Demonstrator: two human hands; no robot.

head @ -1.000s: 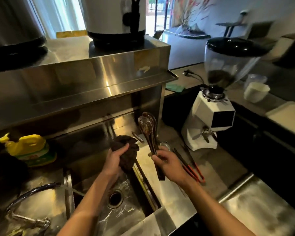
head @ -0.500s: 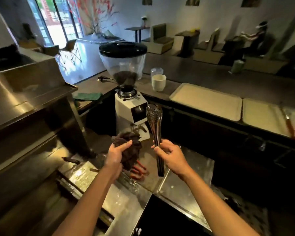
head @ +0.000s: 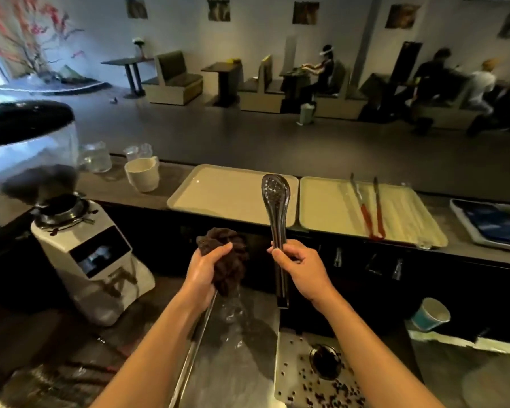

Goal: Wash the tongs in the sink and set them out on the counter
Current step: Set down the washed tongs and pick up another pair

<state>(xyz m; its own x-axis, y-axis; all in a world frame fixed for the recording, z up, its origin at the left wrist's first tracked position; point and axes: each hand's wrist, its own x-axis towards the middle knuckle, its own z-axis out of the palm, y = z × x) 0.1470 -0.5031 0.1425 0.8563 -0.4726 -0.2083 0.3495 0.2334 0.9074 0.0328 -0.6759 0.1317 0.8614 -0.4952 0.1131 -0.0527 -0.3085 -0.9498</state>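
Note:
My right hand (head: 302,267) grips metal tongs (head: 276,201) around their middle and holds them upright, with the perforated spoon-shaped heads on top, in front of the raised counter. My left hand (head: 205,270) squeezes a dark brown cloth (head: 228,260) just left of the tongs, and water drips from it onto the steel surface (head: 236,363) below. A second pair of tongs with red handles (head: 370,206) lies on the right-hand beige tray (head: 330,207) on the counter.
An empty beige tray (head: 218,192) sits behind the held tongs. A white coffee grinder (head: 80,248) stands at the left, with a white cup (head: 143,173) and glass jugs behind it. A blue paper cup (head: 430,315) is at the right. Coffee beans lie around a drain hole (head: 324,360).
The view has swung right from the sink to the serving counter with its trays. Both hands kept their grips, and the tongs and the cloth moved along with them.

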